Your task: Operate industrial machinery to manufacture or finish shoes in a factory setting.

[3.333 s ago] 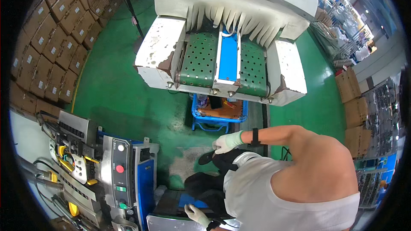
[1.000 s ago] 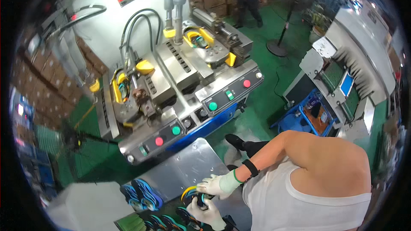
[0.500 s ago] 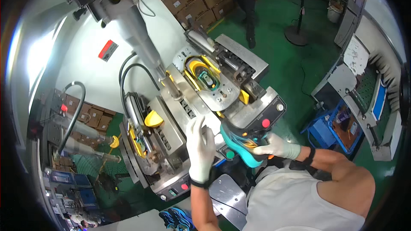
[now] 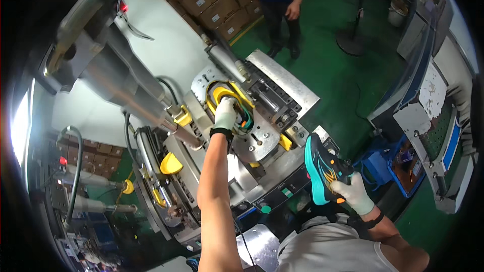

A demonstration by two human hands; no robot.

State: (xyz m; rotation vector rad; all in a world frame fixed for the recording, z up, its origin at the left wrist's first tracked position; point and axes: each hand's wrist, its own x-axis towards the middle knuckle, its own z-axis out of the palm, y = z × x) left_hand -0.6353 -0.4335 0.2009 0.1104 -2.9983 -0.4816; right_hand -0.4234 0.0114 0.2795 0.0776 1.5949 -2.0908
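Note:
In a white glove, my left hand [image 4: 225, 113] reaches into the machine's yellow-padded fixture [image 4: 249, 96]. Its fingers curl down onto the dark and teal shoe [image 4: 245, 121] seated there; the fingertips are hidden. My right hand [image 4: 357, 195], also gloved, is closed round another sports shoe [image 4: 322, 166]. That one is dark blue with a thick teal sole and orange marks. It is held up in front of the machine's right corner, toe pointing away from me, apart from the fixture.
Metal press cylinders [image 4: 126, 88] slant over the machine at the left. Beside them is a second station with a yellow pad [image 4: 171, 163]. A green button [image 4: 265, 209] sits on the front panel. A blue crate [image 4: 408, 166] stands at right. Beyond the machine is a person [image 4: 280, 0].
My left hand, raised and open before, has moved forward onto the shoe in the fixture. My right hand has carried its shoe right and tilted it more upright. The other person has come closer.

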